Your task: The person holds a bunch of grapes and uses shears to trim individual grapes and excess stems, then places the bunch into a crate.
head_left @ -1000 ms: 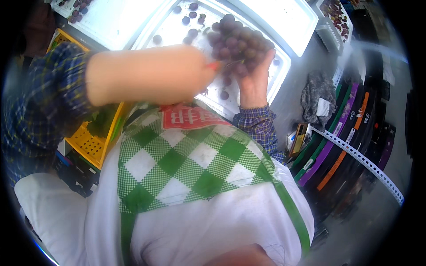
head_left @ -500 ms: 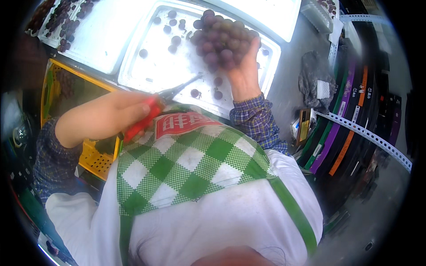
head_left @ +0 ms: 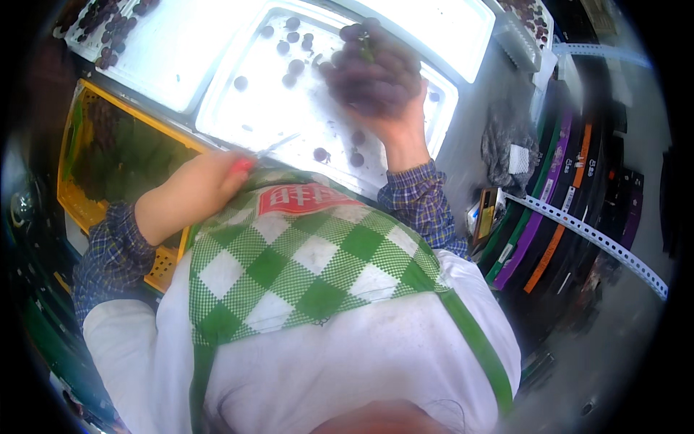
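My right hand holds a bunch of dark purple grapes from below, its green stem showing among the berries; the bunch is blurred. Under it lies a shallow white foam tray with several loose grapes and small bits scattered over its bottom. Closer to my body, my left hand is closed round a pair of red-handled snips. The thin blades, smeared by motion, point over the near edge of the tray, apart from the bunch.
At the far left another white tray has grape bunches at its end. A yellow crate stands left of my tray. To the right are a crumpled dark plastic bag, a perforated metal strip and stacked boxes with coloured edges.
My left hand has drawn back toward my body with the snips, away from the bunch. The bunch has turned in my right hand, so that its stem now shows.
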Action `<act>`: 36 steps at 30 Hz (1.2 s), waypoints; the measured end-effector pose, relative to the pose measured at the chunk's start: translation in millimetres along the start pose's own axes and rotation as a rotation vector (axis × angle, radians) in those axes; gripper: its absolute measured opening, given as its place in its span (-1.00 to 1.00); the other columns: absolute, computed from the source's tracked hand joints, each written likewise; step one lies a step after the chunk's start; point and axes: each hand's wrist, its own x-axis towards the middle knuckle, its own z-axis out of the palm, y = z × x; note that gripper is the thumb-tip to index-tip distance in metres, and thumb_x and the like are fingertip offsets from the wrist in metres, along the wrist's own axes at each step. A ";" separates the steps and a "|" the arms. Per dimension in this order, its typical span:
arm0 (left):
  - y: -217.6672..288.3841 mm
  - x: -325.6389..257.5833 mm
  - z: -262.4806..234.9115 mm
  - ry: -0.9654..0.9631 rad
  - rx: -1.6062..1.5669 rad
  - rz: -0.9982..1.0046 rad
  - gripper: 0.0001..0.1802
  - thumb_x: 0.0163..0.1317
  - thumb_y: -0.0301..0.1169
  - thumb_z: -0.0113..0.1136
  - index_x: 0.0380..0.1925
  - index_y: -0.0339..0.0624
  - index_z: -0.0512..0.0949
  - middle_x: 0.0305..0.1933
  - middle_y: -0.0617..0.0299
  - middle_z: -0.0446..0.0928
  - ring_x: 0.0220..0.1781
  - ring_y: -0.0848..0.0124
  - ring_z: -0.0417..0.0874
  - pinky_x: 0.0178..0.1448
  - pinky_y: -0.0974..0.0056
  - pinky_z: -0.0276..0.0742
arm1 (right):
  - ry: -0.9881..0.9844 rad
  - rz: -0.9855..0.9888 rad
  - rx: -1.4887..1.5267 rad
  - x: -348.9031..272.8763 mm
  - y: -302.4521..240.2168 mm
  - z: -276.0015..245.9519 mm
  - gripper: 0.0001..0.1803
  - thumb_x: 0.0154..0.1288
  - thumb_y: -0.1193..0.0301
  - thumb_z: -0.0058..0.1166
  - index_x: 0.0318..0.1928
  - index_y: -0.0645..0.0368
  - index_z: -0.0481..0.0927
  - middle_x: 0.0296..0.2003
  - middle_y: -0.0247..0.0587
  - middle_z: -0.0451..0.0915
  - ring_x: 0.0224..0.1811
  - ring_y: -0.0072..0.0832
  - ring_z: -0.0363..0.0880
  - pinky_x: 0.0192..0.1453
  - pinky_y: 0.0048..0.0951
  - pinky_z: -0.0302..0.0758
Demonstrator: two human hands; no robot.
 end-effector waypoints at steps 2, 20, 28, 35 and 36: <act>-3.2 0.1 4.7 0.009 -0.017 -0.024 -0.62 0.40 -0.31 0.09 0.08 -0.35 0.52 -0.09 -0.21 0.63 -0.03 -0.10 0.64 0.04 0.05 0.55 | 0.009 -0.009 0.007 -3.0 4.5 4.9 -0.01 0.36 -0.48 -0.75 0.50 -0.09 0.17 0.45 -0.02 0.22 0.49 -0.04 0.23 0.50 0.32 0.12; -13.4 5.2 16.5 0.122 -0.267 0.076 -0.59 0.43 -0.30 0.09 0.14 -0.36 0.47 -0.07 -0.21 0.62 -0.04 -0.06 0.65 0.08 0.09 0.55 | -0.420 0.088 0.040 7.5 11.1 4.6 -0.13 0.38 -0.39 -0.39 0.49 -0.14 0.17 0.44 -0.15 0.25 0.50 -0.14 0.21 0.57 0.23 0.04; -6.2 11.4 12.0 0.064 -0.277 0.032 -0.52 0.42 -0.29 0.13 0.22 -0.39 0.43 0.07 -0.23 0.59 0.10 -0.05 0.62 0.21 0.12 0.51 | -0.388 -0.399 -0.753 -2.0 26.8 30.3 -0.16 0.43 -0.26 -0.29 0.52 -0.04 0.10 0.41 -0.12 0.28 0.38 -0.13 0.35 0.39 0.04 0.43; -5.4 16.5 8.8 0.067 -0.203 -0.011 -0.47 0.37 -0.30 0.18 0.25 -0.37 0.42 0.10 -0.19 0.58 0.13 -0.04 0.60 0.26 0.10 0.48 | -0.716 -0.419 -0.640 2.2 26.9 43.0 -0.17 0.32 0.20 0.27 0.53 -0.19 0.16 0.40 -0.40 0.31 0.17 -0.29 0.50 0.15 0.07 0.54; -5.9 16.8 9.5 0.089 -0.189 -0.004 -0.46 0.36 -0.30 0.19 0.25 -0.37 0.42 0.09 -0.19 0.58 0.14 -0.04 0.60 0.27 0.10 0.47 | -0.745 -0.467 -0.694 2.8 27.6 42.3 -0.17 0.33 0.19 0.25 0.53 -0.18 0.16 0.40 -0.39 0.31 0.18 -0.28 0.49 0.15 0.06 0.54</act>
